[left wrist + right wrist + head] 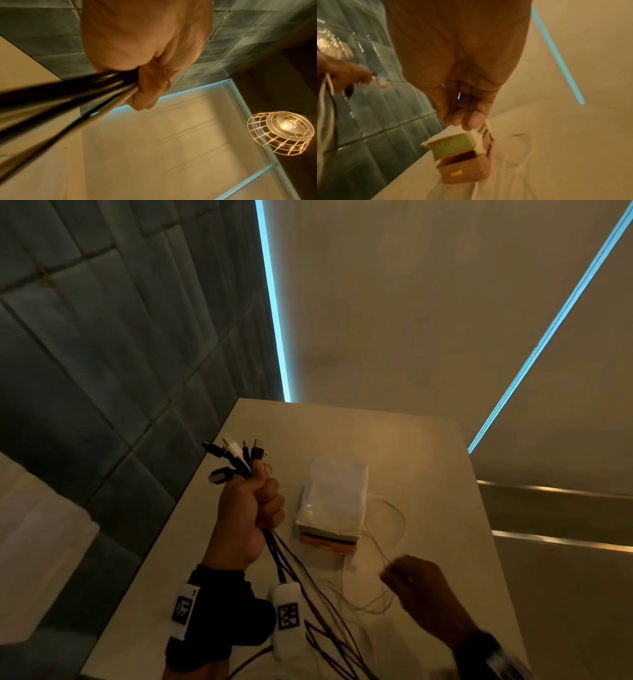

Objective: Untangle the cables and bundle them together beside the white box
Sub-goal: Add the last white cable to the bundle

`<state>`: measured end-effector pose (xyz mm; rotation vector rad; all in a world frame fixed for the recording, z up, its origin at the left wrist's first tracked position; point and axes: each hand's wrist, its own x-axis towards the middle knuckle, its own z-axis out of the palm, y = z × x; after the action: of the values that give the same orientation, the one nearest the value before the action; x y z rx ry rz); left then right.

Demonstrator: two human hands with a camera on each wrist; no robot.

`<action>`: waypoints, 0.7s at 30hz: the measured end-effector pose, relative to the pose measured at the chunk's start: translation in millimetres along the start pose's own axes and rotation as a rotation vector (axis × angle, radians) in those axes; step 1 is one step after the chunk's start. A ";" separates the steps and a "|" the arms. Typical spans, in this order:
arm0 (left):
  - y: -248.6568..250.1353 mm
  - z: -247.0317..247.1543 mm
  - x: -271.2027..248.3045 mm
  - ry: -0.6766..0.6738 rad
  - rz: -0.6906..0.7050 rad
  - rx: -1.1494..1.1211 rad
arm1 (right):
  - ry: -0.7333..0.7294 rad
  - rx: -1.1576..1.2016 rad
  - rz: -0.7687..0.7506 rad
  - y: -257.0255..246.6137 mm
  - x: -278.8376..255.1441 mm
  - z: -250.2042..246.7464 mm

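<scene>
My left hand (253, 508) is raised above the table and grips a bundle of mostly dark cables (298, 573) in a fist. Several plugs (236, 457) stick up from the top of the fist, and the cables trail down onto the table. The left wrist view shows the same fist (145, 54) around the cables (68, 92). The white box (332, 501), wrapped in plastic, lies just right of that hand. My right hand (418, 587) hovers in front of the box (453, 146) over a thin white cable (394, 525). Its fingers (462, 119) hang gathered, with nothing seen between them.
The pale table (428, 467) stands against a grey tiled wall (102, 337) on the left. Its far edge and right edge are close to the box. A wire-cage lamp (281, 132) hangs overhead. Loose cable loops cover the table's near part (342, 638).
</scene>
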<state>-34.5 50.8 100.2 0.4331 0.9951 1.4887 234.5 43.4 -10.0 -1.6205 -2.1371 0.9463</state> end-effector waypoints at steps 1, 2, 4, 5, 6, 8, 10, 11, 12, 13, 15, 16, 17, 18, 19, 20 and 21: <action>-0.6 -0.3 0.2 0.000 -0.007 -0.002 | -0.036 -0.071 -0.060 2.0 18.6 18.4; -0.5 -1.0 0.7 -0.001 -0.012 -0.007 | -0.182 -0.130 0.002 -7.1 36.0 34.0; 1.1 -2.5 1.2 -0.009 -0.007 -0.010 | -0.291 -0.242 0.082 -9.7 64.4 66.8; 1.8 -3.2 0.6 -0.013 0.001 -0.004 | -0.315 -0.283 0.150 -7.4 70.7 78.4; 2.4 -4.1 -0.3 -0.015 0.011 0.008 | -0.350 -0.295 0.227 -3.1 73.5 87.5; 3.6 -6.4 -2.1 -0.009 0.034 0.032 | -0.375 -0.306 0.288 1.7 75.3 103.4; 3.6 -9.6 -3.0 0.008 0.043 0.036 | -0.374 -0.330 0.306 10.9 76.0 115.7; 3.2 -11.3 -2.9 0.018 0.045 0.032 | -0.357 -0.331 0.311 13.8 76.2 119.0; 2.6 -13.0 -2.4 0.026 0.048 0.030 | -0.353 -0.320 0.320 16.5 76.4 121.6; 2.0 -14.5 -1.9 0.033 0.052 0.034 | -0.350 -0.296 0.322 18.1 75.8 122.4; 0.0 -16.1 -0.5 0.041 0.064 0.057 | -0.337 -0.243 0.309 22.4 73.6 121.1; -1.1 -16.2 0.5 0.039 0.068 0.067 | -0.327 -0.225 0.300 25.5 72.8 119.9; -2.3 -15.9 1.2 0.035 0.066 0.072 | -0.307 -0.211 0.296 28.0 71.1 118.5; -3.5 -15.3 1.4 0.028 0.059 0.075 | -0.295 -0.208 0.296 32.0 69.5 119.0; -4.7 -14.3 1.9 0.020 0.052 0.077 | -0.288 -0.205 0.295 34.1 67.3 119.2; -6.3 -13.2 2.4 0.010 0.044 0.079 | -0.290 -0.217 0.293 35.5 65.4 119.6; -7.9 -11.8 2.3 -0.001 0.036 0.087 | -0.287 -0.232 0.277 37.7 64.0 121.9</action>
<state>-39.1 48.3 86.8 0.5161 1.0587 1.4808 169.8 69.6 -134.6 -2.0438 -2.3219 1.1044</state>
